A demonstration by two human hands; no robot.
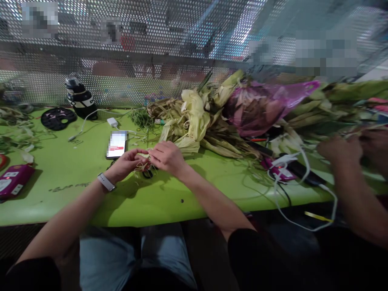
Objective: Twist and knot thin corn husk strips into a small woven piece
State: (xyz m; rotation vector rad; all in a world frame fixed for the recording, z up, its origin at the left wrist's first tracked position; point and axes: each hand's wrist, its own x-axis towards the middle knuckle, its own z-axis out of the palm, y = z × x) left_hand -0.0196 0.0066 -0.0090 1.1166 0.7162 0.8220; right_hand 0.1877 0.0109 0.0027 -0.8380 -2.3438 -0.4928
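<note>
My left hand is closed, fingers curled around a small bundle of thin pale strands with a bit of red in it. Against its fingertips, my right hand pinches at the same bundle; its fingertips are partly hidden. The strands look like shredded plant fibre. A small dark loop shows just below the fingers. Behind my left hand lies a phone with a lit screen. Beyond my right hand is a heap of dried corn husks.
On the green table stand a dark bottle and a black fan-shaped piece. A pink plastic bag rests among the husks. Purple power strips and white cables lie about. At right a co-worker's hands work.
</note>
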